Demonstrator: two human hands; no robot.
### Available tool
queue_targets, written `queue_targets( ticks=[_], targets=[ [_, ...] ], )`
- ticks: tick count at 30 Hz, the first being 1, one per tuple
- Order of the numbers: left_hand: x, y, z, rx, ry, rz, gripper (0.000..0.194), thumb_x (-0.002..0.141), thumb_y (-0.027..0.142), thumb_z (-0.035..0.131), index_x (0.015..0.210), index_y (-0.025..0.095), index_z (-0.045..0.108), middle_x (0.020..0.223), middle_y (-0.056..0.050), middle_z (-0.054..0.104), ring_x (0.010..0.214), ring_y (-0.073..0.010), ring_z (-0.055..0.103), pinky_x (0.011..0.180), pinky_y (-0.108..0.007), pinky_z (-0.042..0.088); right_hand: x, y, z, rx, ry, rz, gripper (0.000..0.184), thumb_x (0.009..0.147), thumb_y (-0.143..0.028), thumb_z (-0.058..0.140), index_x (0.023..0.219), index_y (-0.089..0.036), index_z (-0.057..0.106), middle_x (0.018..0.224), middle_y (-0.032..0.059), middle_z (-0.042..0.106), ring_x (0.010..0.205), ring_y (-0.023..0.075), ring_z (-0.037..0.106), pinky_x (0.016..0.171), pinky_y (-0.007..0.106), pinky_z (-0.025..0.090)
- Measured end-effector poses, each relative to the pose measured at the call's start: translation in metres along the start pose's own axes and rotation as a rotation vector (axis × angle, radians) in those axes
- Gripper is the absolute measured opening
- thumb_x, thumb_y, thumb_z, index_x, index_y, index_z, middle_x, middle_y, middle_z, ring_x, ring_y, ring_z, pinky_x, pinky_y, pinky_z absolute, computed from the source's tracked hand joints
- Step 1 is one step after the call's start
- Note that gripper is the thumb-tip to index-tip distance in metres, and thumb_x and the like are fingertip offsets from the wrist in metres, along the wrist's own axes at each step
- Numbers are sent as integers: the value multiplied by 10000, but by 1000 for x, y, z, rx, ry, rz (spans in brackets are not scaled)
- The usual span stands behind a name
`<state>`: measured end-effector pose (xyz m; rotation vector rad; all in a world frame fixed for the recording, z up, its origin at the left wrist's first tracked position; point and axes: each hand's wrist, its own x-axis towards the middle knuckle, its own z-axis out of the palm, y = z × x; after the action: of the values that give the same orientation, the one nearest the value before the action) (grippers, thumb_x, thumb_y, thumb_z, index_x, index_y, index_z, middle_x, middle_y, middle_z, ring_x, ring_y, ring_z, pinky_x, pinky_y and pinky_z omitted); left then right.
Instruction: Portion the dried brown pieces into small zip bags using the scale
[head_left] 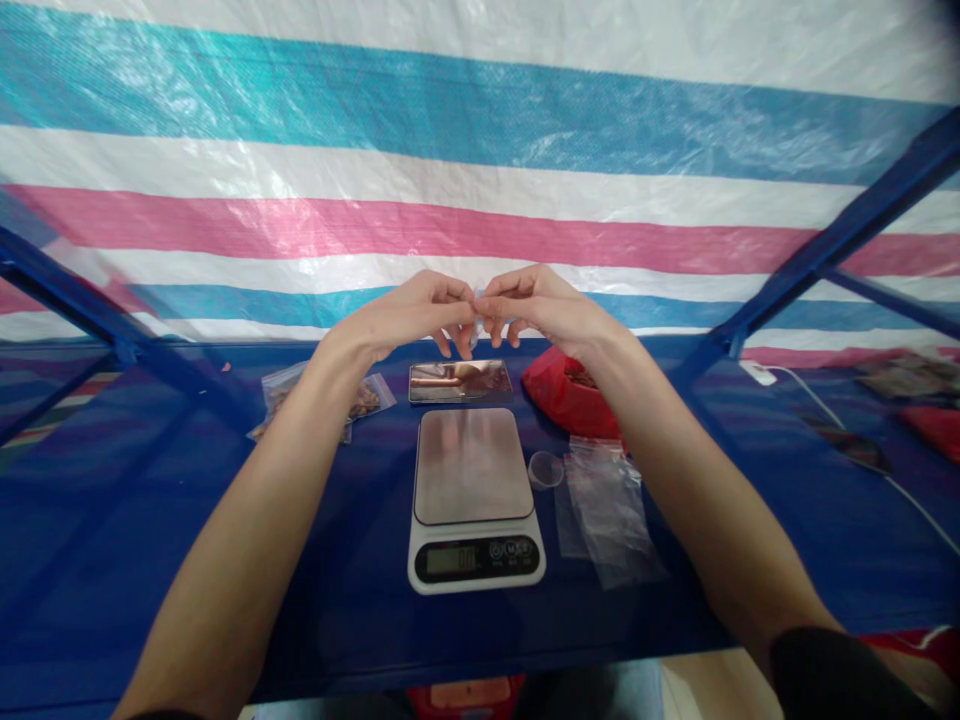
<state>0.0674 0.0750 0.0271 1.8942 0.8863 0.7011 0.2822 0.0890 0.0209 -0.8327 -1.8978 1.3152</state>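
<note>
My left hand (442,308) and my right hand (526,302) meet fingertip to fingertip above the far part of the blue table. Both are closed in a pinch around a small clear plastic thing (475,338), mostly hidden by the fingers; its kind cannot be made out. Below them lies a dark, shiny phone-like slab (487,380) with reflections on it. Nearer to me stands a white kitchen scale (474,470) with a bare metal plate, its display seeming to read zero. Flat clear plastic bags (611,515) lie right of it, beside a small clear round cup (545,470).
Filled zip bags (371,397) lie left, partly behind my left forearm. A red bag (562,390) with brownish contents sits under my right forearm. Blue metal bars (840,230) slope at both sides, before a striped plastic sheet (480,120). A white cable (817,400) runs at the right.
</note>
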Motion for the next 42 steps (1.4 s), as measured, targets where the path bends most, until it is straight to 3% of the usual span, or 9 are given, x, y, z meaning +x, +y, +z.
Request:
queue_targets(
  ticks=[8, 20, 28, 38, 42],
  targets=[
    [-3, 7, 3, 144, -27, 9, 293, 913, 477, 743, 925, 185, 772, 920, -100, 787, 739, -206, 750, 592, -273, 538, 2, -1, 3, -99, 15, -33, 353, 808, -491, 877, 728, -168, 758, 665, 53, 759, 537, 126, 652, 436, 226, 391],
    [-1, 0, -3, 96, -41, 14, 145, 866, 324, 764, 872, 179, 770, 824, -105, 783, 756, -224, 765, 654, -307, 581, 1, -5, -2, -127, -41, -72, 332, 785, -455, 882, 730, -165, 732, 657, 39, 742, 545, 121, 630, 434, 222, 374],
    [1, -1, -4, 102, -45, 27, 286, 931, 410, 655, 782, 183, 745, 780, -87, 773, 715, -195, 765, 653, -285, 583, 1, -1, -5, -122, -48, -75, 307, 826, -453, 845, 774, -165, 752, 709, 56, 769, 600, 142, 678, 451, 227, 380],
    [-1, 3, -6, 179, -48, 19, 189, 887, 292, 648, 761, 188, 742, 644, -37, 721, 612, -159, 708, 540, -241, 459, 1, -2, -5, -161, -96, -83, 288, 861, -438, 817, 779, -165, 772, 730, 50, 773, 612, 132, 666, 481, 239, 368],
    [-1, 5, -4, 189, 10, 3, 226, 848, 241, 634, 630, 192, 662, 584, -23, 670, 586, -158, 700, 517, -240, 425, 2, -3, -2, -150, -83, -86, 227, 848, -379, 803, 752, -176, 768, 684, 28, 750, 589, 123, 630, 513, 248, 390]
  ],
)
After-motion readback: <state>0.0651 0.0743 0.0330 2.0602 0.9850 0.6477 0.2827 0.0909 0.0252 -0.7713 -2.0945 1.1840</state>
